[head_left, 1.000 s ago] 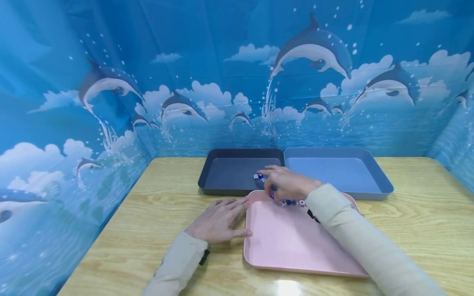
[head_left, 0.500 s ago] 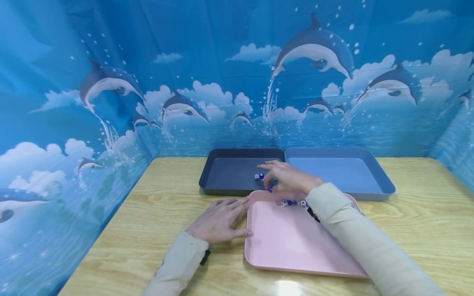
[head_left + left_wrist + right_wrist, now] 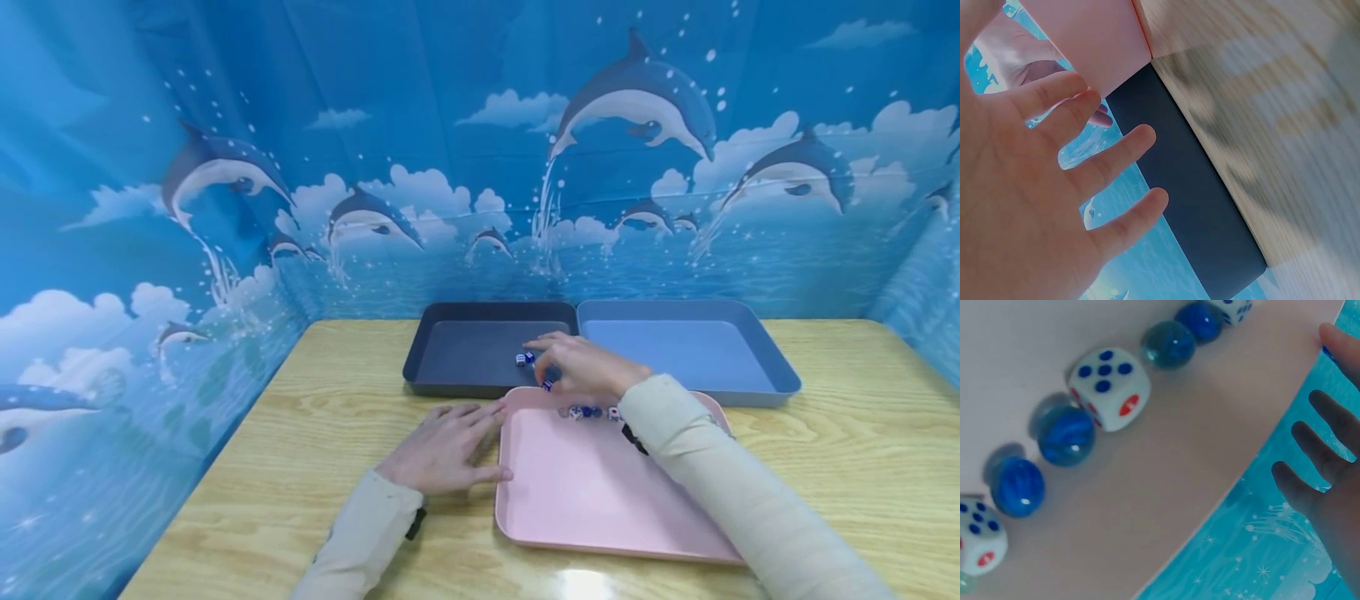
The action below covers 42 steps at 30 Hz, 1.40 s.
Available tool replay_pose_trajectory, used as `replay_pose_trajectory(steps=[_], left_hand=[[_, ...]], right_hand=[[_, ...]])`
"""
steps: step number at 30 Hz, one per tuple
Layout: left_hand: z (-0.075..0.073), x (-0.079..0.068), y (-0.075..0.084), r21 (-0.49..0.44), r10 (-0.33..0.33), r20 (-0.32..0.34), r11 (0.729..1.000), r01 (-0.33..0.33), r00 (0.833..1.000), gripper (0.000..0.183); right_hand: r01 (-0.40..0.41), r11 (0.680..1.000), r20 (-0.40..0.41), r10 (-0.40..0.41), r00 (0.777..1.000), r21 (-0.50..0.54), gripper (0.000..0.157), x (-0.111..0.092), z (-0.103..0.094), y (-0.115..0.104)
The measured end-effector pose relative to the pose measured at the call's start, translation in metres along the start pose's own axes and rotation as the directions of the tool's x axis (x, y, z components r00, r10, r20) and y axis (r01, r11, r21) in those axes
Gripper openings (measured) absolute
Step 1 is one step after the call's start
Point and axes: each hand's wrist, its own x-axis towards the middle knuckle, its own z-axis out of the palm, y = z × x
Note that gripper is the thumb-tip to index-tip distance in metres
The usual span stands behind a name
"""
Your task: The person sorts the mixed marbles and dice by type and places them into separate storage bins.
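Pinching a small bead (image 3: pixel 547 384), right hand (image 3: pixel 585 367) fingers curl above the pink tray (image 3: pixel 600 500).

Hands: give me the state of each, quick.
Left hand: open, flat on the table beside the pink tray.
Right hand: over the dark tray's near edge; grip cannot be told.

A staged recording booth rather than a lived-in room: a blue cloth backdrop printed with leaping dolphins, clouds and sea (image 3: pixel 480 167) walls in a pale wood-grain worktop (image 3: pixel 847 450) on three sides. Three shallow plastic trays, pink (image 3: pixel 592 500), dark grey (image 3: pixel 465 354) and light blue (image 3: pixel 697 350), sit on it.
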Motion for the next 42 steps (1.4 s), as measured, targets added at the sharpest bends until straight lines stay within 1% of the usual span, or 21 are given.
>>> replay_pose_trajectory(steps=[4, 9, 13, 22, 27, 32, 37, 40, 42], left_hand=[[0.000, 0.000, 0.000, -0.002, 0.006, -0.001, 1.000, -0.006, 1.000, 0.081], [0.001, 0.001, 0.001, 0.004, 0.003, 0.007, 1.000, -0.003, 1.000, 0.082], [0.002, 0.002, 0.001, 0.002, -0.001, 0.015, 1.000, 0.001, 1.000, 0.082], [0.001, 0.002, 0.001, -0.007, -0.003, 0.015, 1.000, 0.004, 1.000, 0.082], [0.001, 0.001, 0.001, -0.013, -0.004, 0.011, 1.000, 0.004, 1.000, 0.082], [0.001, 0.000, 0.000, -0.019, -0.001, 0.001, 1.000, 0.001, 1.000, 0.082], [0.001, 0.000, 0.000, -0.024, -0.005, 0.006, 1.000, 0.005, 1.000, 0.083], [0.001, 0.000, 0.000, -0.026, -0.007, 0.007, 1.000, 0.007, 1.000, 0.083], [0.000, 0.000, 0.000, -0.024, -0.009, 0.008, 1.000, 0.010, 1.000, 0.083]], right_hand=[[0.015, 1.000, -0.007, -0.016, 1.000, -0.019, 0.015, 0.002, -0.002, 0.000], [0.022, 0.999, -0.020, -0.023, 1.000, -0.032, 0.011, 0.008, -0.010, -0.001], [-0.008, 0.999, -0.014, 0.008, 1.000, -0.044, 0.009, 0.014, -0.017, 0.002], [-0.130, 0.991, -0.003, 0.130, 0.992, -0.023, 0.013, 0.029, -0.029, 0.010], [-0.173, 0.984, -0.011, 0.173, 0.985, -0.051, 0.015, 0.039, -0.033, 0.014], [-0.202, 0.976, -0.012, 0.201, 0.979, -0.077, 0.015, 0.046, -0.038, 0.013], [-0.233, 0.967, -0.056, 0.229, 0.972, -0.105, 0.011, 0.047, -0.043, 0.011], [-0.239, 0.964, -0.090, 0.229, 0.969, -0.120, 0.010, 0.047, -0.045, 0.009], [-0.235, 0.963, -0.098, 0.223, 0.970, -0.130, 0.010, 0.047, -0.047, 0.008]])
